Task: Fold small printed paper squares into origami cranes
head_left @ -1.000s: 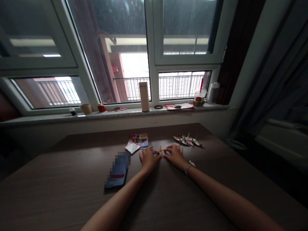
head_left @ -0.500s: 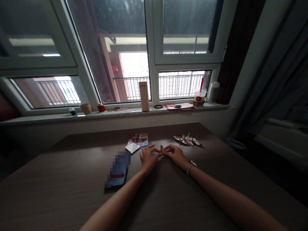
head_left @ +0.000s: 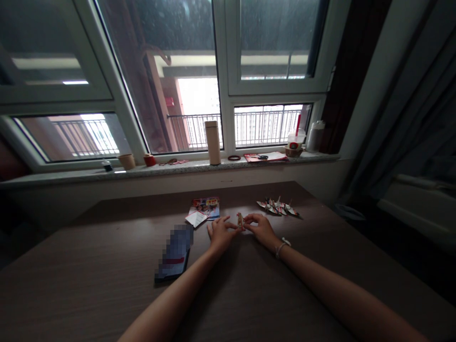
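Between my two hands is a small folded piece of printed paper [head_left: 240, 222], red and cream, narrow and upright above the table. My left hand [head_left: 221, 232] pinches its lower left side with thumb and fingertips. From the other side, my right hand [head_left: 261, 229] grips its right edge; a pale bracelet circles that wrist. Several folded paper pieces with pointed ends [head_left: 279, 207] lie together beyond my right hand. Left of my left hand is a printed leaflet [head_left: 205, 207] with a white paper square [head_left: 196, 218] over its near corner.
A phone [head_left: 174, 254] lies on the brown table [head_left: 89, 256], left of my left forearm. The window sill holds a beige flask [head_left: 213, 143], a paper cup [head_left: 127, 161], red thread [head_left: 149, 159], scissors [head_left: 262, 157] on papers, and a drink cup with straw [head_left: 295, 141].
The folded paper has turned slightly between my fingers and now shows more of its cream face. My hands stay in nearly the same place.
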The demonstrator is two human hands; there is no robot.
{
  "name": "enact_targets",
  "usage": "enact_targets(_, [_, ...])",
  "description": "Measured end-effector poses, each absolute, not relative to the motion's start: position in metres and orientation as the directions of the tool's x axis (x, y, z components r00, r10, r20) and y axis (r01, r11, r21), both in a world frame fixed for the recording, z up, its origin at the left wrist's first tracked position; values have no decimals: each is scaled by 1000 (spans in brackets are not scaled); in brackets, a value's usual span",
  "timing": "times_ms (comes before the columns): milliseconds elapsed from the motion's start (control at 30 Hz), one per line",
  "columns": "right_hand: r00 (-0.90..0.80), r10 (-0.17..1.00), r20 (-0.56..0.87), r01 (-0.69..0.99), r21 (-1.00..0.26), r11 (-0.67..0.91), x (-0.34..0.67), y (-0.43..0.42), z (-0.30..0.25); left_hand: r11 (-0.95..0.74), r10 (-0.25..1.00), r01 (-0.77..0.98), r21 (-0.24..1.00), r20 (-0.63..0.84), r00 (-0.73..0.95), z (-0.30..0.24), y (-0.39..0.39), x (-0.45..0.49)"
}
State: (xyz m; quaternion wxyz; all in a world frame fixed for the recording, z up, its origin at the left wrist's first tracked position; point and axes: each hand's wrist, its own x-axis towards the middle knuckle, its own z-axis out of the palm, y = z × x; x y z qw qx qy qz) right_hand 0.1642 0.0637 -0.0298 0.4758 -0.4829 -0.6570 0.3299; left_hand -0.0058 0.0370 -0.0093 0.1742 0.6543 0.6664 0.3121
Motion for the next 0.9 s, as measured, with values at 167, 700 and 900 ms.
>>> enact_targets(167, [-57,938,341,266,-901,343,163,62,-29,-39,980,747,664,172,-101,-6,36,-5])
enact_targets(700, [-95,915,393,443,-806,392,163,57,-24,-85,968,723,685,229,-102,-7,34,-5])
enact_targets(900, [-128,923,362,578,-729,366,164,58,-30,-81,963,725,684,240,-119,-4,32,-6])
